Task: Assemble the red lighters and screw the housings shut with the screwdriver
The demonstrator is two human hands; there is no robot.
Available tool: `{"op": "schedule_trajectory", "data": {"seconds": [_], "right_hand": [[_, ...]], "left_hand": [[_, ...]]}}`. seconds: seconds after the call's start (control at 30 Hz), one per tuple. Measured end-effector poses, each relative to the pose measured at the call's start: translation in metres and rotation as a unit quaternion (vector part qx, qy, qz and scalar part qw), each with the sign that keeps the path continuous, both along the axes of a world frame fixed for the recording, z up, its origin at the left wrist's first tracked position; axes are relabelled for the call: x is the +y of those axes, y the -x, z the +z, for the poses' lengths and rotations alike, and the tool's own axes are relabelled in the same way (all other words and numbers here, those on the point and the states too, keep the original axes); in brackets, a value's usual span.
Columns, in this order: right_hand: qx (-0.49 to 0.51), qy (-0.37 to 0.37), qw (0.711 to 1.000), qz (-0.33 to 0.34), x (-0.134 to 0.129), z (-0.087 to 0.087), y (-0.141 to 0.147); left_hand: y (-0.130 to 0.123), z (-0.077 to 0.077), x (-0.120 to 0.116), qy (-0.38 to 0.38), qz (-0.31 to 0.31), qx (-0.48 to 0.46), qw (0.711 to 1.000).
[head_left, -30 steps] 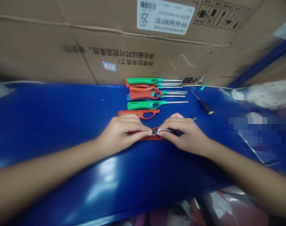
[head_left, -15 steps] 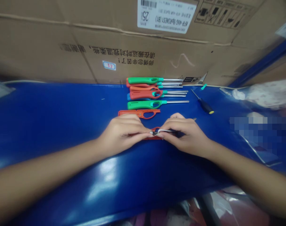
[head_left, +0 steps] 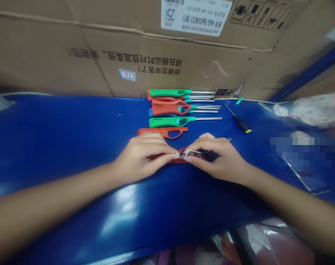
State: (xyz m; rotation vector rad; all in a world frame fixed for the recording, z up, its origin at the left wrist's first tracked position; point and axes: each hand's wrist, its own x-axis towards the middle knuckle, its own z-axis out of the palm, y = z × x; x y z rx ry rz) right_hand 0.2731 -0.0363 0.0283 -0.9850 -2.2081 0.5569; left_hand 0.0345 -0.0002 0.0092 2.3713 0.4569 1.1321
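Note:
Above the blue table, my left hand (head_left: 149, 154) pinches a small white-and-black part (head_left: 180, 154) between thumb and forefinger. Facing it, my right hand (head_left: 215, 156) is closed on the other end of that part, where a thin white tube or wire (head_left: 194, 150) loops up by the fingers. Beneath both hands lies a red lighter shell (head_left: 174, 161), largely covered by my fingers. Just beyond my left knuckles rests another orange-red shell half (head_left: 163, 132), with its trigger loop pointing right. What my curled fingers may hide cannot be seen.
Several long-nosed lighters, among them a green one (head_left: 167, 122) and a red one (head_left: 167, 109), lie in a stack behind the shells. A screwdriver (head_left: 241, 124) is to their right. A large cardboard box (head_left: 73, 73) walls off the back of the blue table (head_left: 73, 136).
The white tube or wire now arches higher, and a little more of the red shell shows under my hands. Both hands keep nearly the same place and their pinch.

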Motion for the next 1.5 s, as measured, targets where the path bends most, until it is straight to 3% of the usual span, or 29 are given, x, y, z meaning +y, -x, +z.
{"op": "schedule_trajectory", "data": {"seconds": [0.23,0.77,0.87,0.97,1.07,1.27,1.5], "right_hand": [[0.014,0.047,0.999,0.002,-0.001,0.006,-0.001],[0.034,0.057,0.998,0.0,-0.001,0.009,-0.001],[0.041,0.045,0.998,0.006,-0.001,0.009,0.0],[0.034,0.038,0.999,0.001,-0.002,0.009,0.0],[0.034,0.034,0.999,0.0,-0.002,0.009,0.0],[0.045,0.037,0.998,0.017,-0.005,0.008,-0.001],[0.044,0.041,0.998,0.012,-0.007,0.013,0.001]], "left_hand": [[-0.001,0.001,0.0,0.016,0.006,-0.007,1.0],[-0.004,0.006,-0.006,0.075,0.039,-0.014,0.996],[-0.007,0.006,-0.012,0.172,0.046,-0.014,0.984],[-0.012,0.006,-0.02,0.319,0.038,-0.038,0.946],[-0.015,0.007,-0.026,0.396,0.027,-0.071,0.915],[-0.018,0.008,-0.029,0.448,0.02,-0.115,0.886],[-0.017,0.007,-0.031,0.442,0.025,-0.113,0.89]]}}
